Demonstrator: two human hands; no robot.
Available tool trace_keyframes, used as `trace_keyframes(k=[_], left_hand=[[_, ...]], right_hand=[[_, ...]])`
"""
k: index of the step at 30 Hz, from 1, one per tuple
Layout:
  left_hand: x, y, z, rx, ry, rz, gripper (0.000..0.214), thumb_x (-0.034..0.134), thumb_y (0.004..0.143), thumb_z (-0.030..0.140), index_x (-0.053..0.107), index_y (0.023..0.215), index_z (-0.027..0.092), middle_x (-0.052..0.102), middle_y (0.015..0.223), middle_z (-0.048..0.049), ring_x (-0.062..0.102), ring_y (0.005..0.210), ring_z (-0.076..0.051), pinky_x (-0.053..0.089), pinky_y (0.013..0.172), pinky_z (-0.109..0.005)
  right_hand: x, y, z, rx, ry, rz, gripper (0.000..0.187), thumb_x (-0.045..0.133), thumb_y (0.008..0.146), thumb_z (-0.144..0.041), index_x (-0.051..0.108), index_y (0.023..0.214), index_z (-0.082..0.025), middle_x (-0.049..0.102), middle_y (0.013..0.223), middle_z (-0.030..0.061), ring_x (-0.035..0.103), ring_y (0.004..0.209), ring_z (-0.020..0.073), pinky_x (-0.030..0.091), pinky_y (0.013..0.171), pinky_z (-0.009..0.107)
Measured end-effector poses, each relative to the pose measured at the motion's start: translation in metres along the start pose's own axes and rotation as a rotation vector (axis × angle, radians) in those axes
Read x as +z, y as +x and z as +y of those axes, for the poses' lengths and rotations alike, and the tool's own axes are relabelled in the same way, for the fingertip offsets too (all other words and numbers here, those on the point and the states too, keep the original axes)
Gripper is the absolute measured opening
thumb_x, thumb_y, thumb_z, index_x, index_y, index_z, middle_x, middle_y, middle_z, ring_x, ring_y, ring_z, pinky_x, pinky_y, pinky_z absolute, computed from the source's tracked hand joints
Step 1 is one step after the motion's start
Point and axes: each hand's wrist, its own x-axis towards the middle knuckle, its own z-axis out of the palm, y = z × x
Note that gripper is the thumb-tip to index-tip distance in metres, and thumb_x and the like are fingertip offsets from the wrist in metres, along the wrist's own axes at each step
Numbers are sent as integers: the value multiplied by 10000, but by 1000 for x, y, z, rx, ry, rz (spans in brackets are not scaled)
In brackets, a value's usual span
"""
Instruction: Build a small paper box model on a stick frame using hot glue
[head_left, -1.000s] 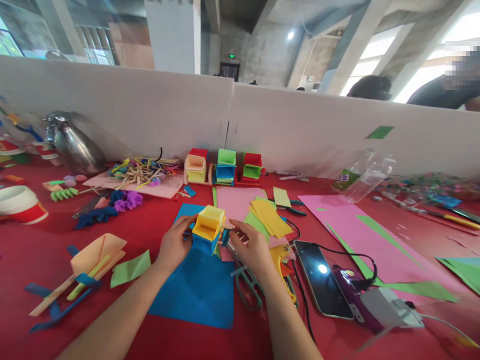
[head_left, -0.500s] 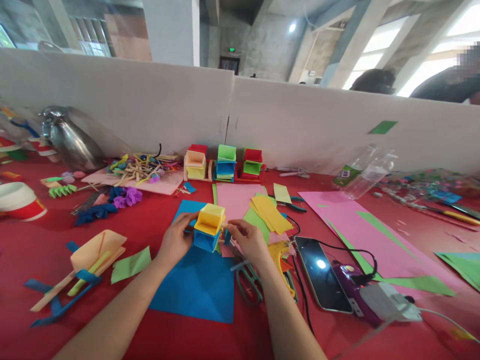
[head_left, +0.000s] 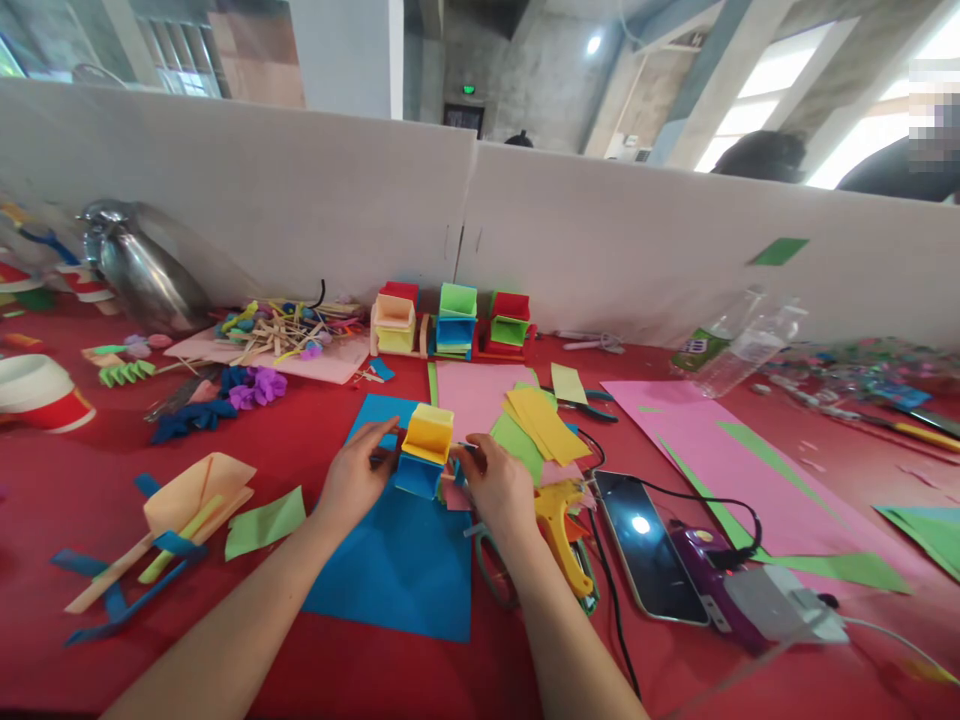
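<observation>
A small folded-paper wheel (head_left: 424,450), yellow above and blue below, sits between my two hands over a blue paper sheet (head_left: 420,560). My left hand (head_left: 358,468) is closed at its left side, the fingertips by a blue piece there. At the opposite side my right hand (head_left: 498,482) pinches the end of the wheel's support, its fingertips partly hiding it. Green-handled scissors (head_left: 491,570) lie partly under my right wrist. A yellow glue gun (head_left: 561,535) rests just right of that hand.
Three similar paper wheels (head_left: 454,325) stand along the white partition (head_left: 337,210). A phone (head_left: 646,545) and a purple power strip (head_left: 712,575) lie at right with cables. At left are a peach paper model (head_left: 199,500), a paper cup (head_left: 45,395) and a steel jug (head_left: 146,270).
The paper wheel has shifted slightly right and turned a little. My right hand has moved slightly right and covers more of the scissors. The view has shifted a little.
</observation>
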Motion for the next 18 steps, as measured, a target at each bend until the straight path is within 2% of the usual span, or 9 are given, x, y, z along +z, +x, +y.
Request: trace_keyframes(k=[3, 6, 11, 14, 18], left_hand=[[-2, 1, 0, -35, -37, 40, 338, 507, 790, 263, 564, 1115, 190, 652, 1011, -72, 643, 826, -191, 525, 715, -302], [-4, 2, 0, -167, -101, 66, 334, 527, 781, 372, 614, 1034, 171, 689, 926, -75, 656, 776, -202, 526, 677, -297], [-6, 5, 1, -291, -236, 56, 295, 596, 711, 391, 654, 880, 155, 707, 846, -60, 661, 738, -196, 524, 688, -292], [-7, 7, 2, -314, -239, 49, 238, 611, 691, 358, 667, 822, 167, 713, 801, -42, 662, 730, -193, 522, 702, -294], [-11, 9, 6, -323, -243, 12, 158, 598, 686, 300, 678, 762, 187, 716, 758, -19, 665, 723, -191, 522, 701, -289]], right_hand=[[2, -1, 1, -25, -50, 15, 259, 469, 838, -375, 593, 979, -197, 684, 829, 80, 620, 729, 220, 365, 557, 270], [3, -1, 2, -24, -64, 19, 243, 478, 836, -353, 587, 992, -202, 682, 841, 66, 618, 746, 203, 371, 578, 259], [4, -2, 0, 2, -42, 16, 255, 486, 828, -331, 591, 1006, -182, 676, 840, 64, 610, 753, 199, 383, 607, 262], [6, -1, 3, 24, 58, 29, 237, 512, 802, -324, 609, 966, -183, 672, 826, 59, 607, 717, 187, 402, 611, 265], [11, 1, 14, 98, 350, -5, 264, 564, 744, -349, 617, 950, -193, 676, 793, 35, 612, 657, 160, 438, 597, 256]])
